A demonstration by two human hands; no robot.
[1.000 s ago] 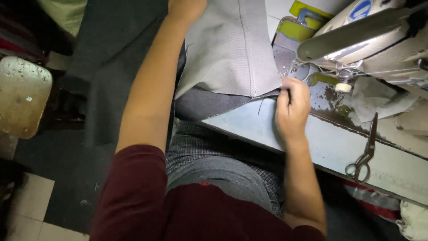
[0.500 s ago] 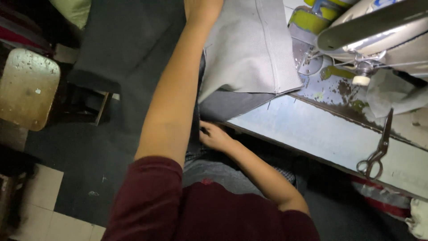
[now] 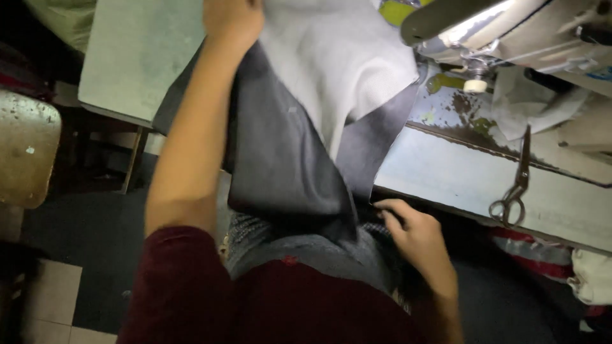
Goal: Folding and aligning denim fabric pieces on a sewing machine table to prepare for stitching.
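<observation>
Gripping grey fabric [image 3: 299, 146] up top with left hand [image 3: 233, 19], right hand [image 3: 408, 232] loose at lap, scissors [image 3: 513, 185] nearby

A two-toned cloth [image 3: 299, 127] is seen, pale grey on its upper face and dark charcoal on the underside hanging over the lap, above trousers [image 3: 255, 232] in a fine black-and-white check and a plain maroon sleeve [image 3: 182, 286]. The sewing machine [image 3: 510, 25] is shown in off-white, its table [image 3: 446, 178] a worn pale blue-grey flecked with green and dark patches, where dull steel-grey scissors [image 3: 513, 185] are laid. A light green board [image 3: 137, 57] and a speckled beige stool seat [image 3: 25, 153] are set against a dark floor edged with cream tiles [image 3: 48, 299].
</observation>
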